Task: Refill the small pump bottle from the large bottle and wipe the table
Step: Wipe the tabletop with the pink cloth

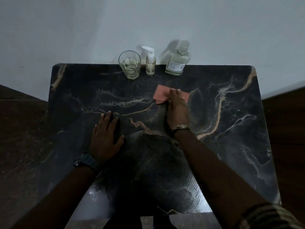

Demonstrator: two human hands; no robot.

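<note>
A small pump bottle (pixel 150 63) with a white pump head stands upright at the far edge of the black marble table (pixel 231 146). To its right stands the large clear bottle (pixel 177 62), capped and holding pale liquid. My right hand (pixel 177 109) presses a pink cloth (pixel 160 95) flat on the table, just in front of the bottles. My left hand (pixel 106 134) lies palm down on the table to the left, fingers spread, holding nothing.
A drinking glass (pixel 129 64) with some pale liquid stands left of the pump bottle at the far edge. A white wall rises right behind the table. Dark wood floor lies on both sides. The light is dim.
</note>
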